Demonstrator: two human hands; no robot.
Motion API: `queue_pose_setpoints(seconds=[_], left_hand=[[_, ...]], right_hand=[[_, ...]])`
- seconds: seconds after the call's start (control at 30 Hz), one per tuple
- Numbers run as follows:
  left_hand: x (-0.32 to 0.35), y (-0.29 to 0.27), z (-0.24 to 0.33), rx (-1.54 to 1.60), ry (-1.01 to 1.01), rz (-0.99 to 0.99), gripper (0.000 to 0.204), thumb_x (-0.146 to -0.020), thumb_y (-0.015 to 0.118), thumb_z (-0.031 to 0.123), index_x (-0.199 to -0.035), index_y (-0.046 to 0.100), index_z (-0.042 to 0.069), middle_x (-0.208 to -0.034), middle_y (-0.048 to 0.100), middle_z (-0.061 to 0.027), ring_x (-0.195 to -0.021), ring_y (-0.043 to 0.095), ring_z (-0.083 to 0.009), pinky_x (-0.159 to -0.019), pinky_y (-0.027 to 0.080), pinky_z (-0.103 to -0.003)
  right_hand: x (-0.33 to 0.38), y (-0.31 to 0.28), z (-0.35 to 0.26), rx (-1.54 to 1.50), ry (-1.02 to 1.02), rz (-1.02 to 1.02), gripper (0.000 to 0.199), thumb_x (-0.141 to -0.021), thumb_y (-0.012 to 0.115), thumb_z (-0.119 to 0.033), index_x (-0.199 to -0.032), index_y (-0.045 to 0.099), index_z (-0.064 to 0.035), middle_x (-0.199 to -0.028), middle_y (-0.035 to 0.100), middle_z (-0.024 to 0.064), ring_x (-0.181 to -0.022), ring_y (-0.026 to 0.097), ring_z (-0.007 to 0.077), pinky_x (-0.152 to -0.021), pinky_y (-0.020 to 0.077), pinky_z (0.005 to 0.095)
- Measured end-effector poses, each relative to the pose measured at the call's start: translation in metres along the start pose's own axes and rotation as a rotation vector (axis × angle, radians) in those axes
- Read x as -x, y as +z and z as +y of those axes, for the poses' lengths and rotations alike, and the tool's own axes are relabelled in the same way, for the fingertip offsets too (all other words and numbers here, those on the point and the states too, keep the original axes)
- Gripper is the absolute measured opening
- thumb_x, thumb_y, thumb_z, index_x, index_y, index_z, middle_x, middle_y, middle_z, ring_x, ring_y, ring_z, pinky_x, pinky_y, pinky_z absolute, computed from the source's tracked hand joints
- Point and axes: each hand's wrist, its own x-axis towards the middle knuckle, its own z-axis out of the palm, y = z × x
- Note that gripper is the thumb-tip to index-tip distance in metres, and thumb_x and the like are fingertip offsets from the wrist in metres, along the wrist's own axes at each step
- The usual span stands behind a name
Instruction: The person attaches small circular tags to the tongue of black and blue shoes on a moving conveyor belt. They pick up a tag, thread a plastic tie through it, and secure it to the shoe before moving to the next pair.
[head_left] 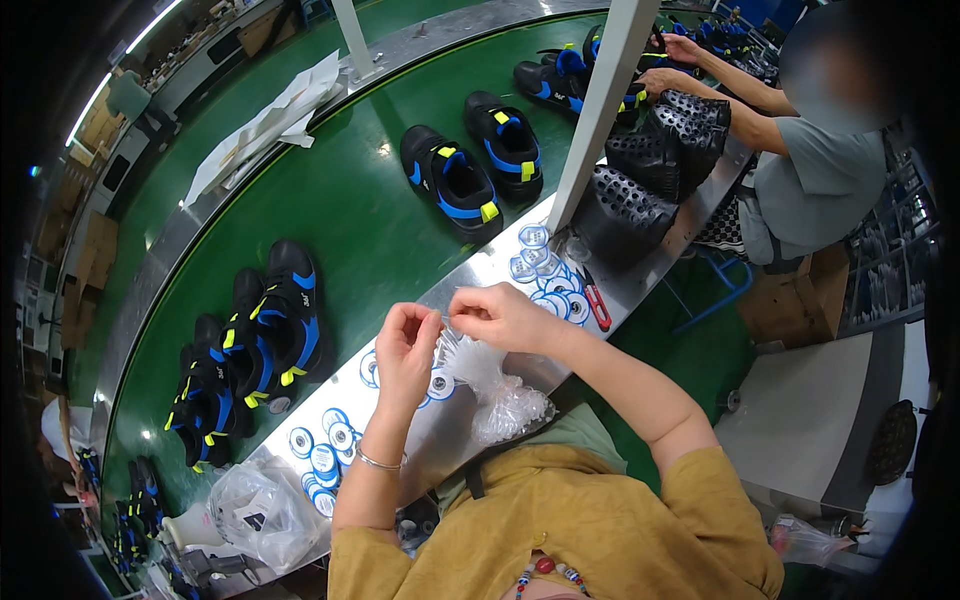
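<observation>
My left hand (408, 348) and my right hand (503, 317) are close together over the metal ledge, each with thumb and fingertips pinched. What sits between the fingertips is too small and thin to make out. Just below them lies a bunch of fine clear plastic strands (474, 362), fanned upward, beside a crumpled clear plastic bag (512, 412). Round blue-and-white tags (440, 384) lie partly hidden behind my left hand. More round tags (324, 459) are heaped to the left, and others (556, 296) to the right beside red-handled snips (597, 304).
Black-and-blue shoes (450, 185) with yellow tabs stand on the green conveyor (370, 235). More shoes (290, 310) are at its left. A clear bag (268, 520) lies at lower left. Past a white post (603, 110), black perforated pieces (635, 205) sit near a co-worker's hands (665, 75).
</observation>
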Motion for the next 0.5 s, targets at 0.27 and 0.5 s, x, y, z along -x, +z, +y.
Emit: queue_pose_setpoints(seconds=[0.27,0.5], left_hand=[[-0.08,0.041,-0.025,-0.087,0.078,-0.045,0.014,-0.094,0.061,0.012,-0.101,0.06,0.0,-0.092,0.065,-0.0039,-0.083,0.058,-0.0078,-0.07,0.048,-0.022],[-0.127,0.086,-0.041,0.148,-0.192,-0.021,0.019,-0.094,0.059,0.009,-0.11,0.059,-0.004,-0.101,0.065,-0.0101,-0.089,0.066,-0.0153,-0.075,0.054,-0.025]], right_hand=[[-0.01,-0.061,0.03,0.485,-0.124,0.526,0.009,-0.089,0.06,-0.014,-0.09,0.059,-0.0047,-0.08,0.066,0.015,-0.076,0.065,0.0364,-0.064,0.0498,0.0434],[-0.03,-0.078,0.072,0.847,-0.062,0.639,0.001,-0.088,0.054,-0.007,-0.089,0.054,-0.0076,-0.078,0.062,0.012,-0.074,0.064,0.0356,-0.063,0.0507,0.0473]])
